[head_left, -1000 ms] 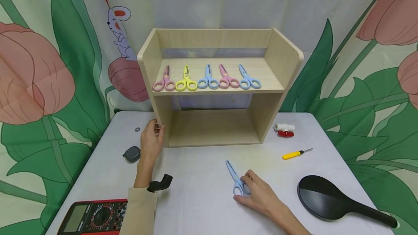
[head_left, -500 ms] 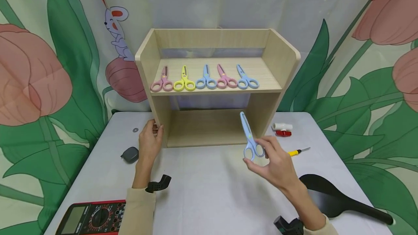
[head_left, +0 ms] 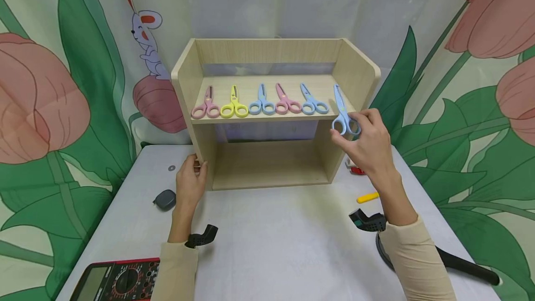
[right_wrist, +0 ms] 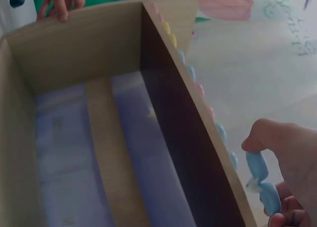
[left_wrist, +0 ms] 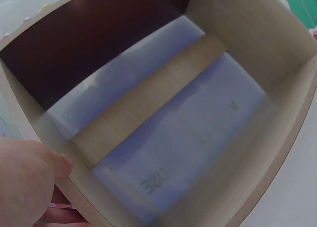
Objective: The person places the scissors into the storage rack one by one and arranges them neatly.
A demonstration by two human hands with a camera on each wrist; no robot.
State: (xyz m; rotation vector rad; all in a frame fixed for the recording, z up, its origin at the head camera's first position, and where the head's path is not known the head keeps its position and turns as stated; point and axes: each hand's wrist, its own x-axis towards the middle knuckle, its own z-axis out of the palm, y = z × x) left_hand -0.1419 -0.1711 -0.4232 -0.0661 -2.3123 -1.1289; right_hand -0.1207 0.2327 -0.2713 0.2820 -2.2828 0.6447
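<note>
My right hand [head_left: 369, 140] pinches a pair of blue scissors [head_left: 340, 108] by the handles, blades pointing up, at the right end of the upper shelf; in the right wrist view the scissors' handles [right_wrist: 270, 197] sit between thumb and fingers beside the shelf edge. My left hand [head_left: 190, 180] grips the left side panel of the wooden shelf unit [head_left: 267, 120], thumb in front, as the left wrist view shows with the thumb [left_wrist: 59, 165] on the panel. On the upper shelf lie pink [head_left: 205, 106], yellow [head_left: 234, 106], and further blue and pink scissors in a row, blades toward the back.
On the table [head_left: 267, 236] lie a tape measure [head_left: 165, 199], a washer [head_left: 172, 168] and a multimeter [head_left: 117, 280] at left. At right are a yellow-handled tool [head_left: 368, 197], a red-handled valve [head_left: 356, 170], and a black ladle-like utensil [head_left: 468, 266], partly behind my right arm.
My right hand has lifted the blue scissors off the table and carried them up and to the right, to the upper shelf's right end. My left hand has stayed on the side panel.
</note>
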